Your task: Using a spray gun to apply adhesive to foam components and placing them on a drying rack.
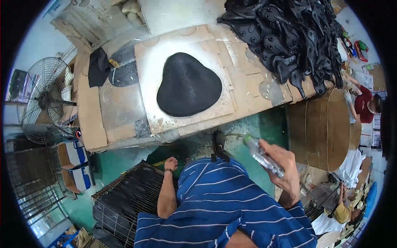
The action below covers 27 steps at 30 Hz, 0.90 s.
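While a spray gun (262, 156) is gripped in the closed right hand (285, 171), nozzle aimed toward the black pad (188, 84) on the bench (248, 78), the left hand (170, 164) is lowered to a wire rack (128, 198), apparently for support; its grip cannot be told.

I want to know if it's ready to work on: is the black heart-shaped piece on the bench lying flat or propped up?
Flat: the black piece lies spread on the cardboard-covered bench, whole outline visible.

Tool: a clear spray gun (263, 156) with a green tip, tilted, tip pointing up and left.
Where: in the right hand (285, 169), in the air, near the surface (248, 89) edge.
Hold: fingers wrapped around it.
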### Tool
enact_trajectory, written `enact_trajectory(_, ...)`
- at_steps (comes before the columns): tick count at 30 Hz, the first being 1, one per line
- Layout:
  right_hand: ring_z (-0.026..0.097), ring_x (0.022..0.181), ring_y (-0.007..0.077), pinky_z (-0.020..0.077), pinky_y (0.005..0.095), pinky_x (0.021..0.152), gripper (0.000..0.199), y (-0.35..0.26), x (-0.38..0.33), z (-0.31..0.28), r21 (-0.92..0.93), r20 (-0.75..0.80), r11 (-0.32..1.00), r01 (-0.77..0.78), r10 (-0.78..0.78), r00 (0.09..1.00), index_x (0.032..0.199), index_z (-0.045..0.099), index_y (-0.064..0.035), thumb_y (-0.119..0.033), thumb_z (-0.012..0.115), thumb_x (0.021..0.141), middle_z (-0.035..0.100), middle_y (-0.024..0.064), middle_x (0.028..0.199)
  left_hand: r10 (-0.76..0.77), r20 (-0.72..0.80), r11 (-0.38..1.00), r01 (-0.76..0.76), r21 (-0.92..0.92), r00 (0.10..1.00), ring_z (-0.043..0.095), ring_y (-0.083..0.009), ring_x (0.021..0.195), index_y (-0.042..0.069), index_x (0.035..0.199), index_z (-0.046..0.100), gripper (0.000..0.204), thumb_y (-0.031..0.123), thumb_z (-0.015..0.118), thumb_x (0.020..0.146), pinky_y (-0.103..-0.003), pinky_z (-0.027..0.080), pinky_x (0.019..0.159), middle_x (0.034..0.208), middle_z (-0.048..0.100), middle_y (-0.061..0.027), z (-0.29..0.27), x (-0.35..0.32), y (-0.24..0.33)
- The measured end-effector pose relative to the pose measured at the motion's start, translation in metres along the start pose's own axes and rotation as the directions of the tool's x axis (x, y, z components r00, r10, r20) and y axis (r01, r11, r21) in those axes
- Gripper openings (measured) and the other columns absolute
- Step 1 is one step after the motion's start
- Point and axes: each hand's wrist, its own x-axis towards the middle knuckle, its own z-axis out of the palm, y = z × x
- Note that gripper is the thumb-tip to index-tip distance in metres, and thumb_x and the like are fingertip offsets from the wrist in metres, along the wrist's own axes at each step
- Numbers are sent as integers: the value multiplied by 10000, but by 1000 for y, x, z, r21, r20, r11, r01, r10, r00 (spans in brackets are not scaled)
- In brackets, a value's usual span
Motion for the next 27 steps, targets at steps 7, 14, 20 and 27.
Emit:
enact_trajectory(7,712,951,435,562,382,836,728,9,-9,-5,-29,-63,998,-58,56,996,1385,632,18,149,685,670,723,249,1071,298,-61,954,-299,-8,953,676,-141,745,98,1273,704,291,137,650,990,-322,531,582,946,751,-52,7,-2,21)
enact_trajectory(14,692,951,456,558,383,856,738,5,-2,11,150,152,987,-64,41,988,1394,624,32,159,633,667,707,256,1059,713,-194,695,-645,317,673,734,-177,855,34,1261,729,316,195,694,992,-337,587,771,1020,782,-112,59,-22,144)
enact_trajectory(20,677,865,436,542,368,782,730,9,-4,2,6,-66,993,-114,114,991,1379,629,44,133,639,655,679,247,969,861,-288,504,-622,600,420,693,-328,1003,88,1242,732,324,203,725,939,-467,561,893,1083,715,-138,97,-19,260)
enact_trajectory(27,676,800,396,533,363,746,775,2,-14,-11,68,7,997,-22,22,1000,1392,639,36,135,629,623,674,221,915,835,-217,431,-357,829,506,672,-365,1044,123,1176,744,335,242,808,869,-473,553,928,1144,672,-158,102,-35,297)
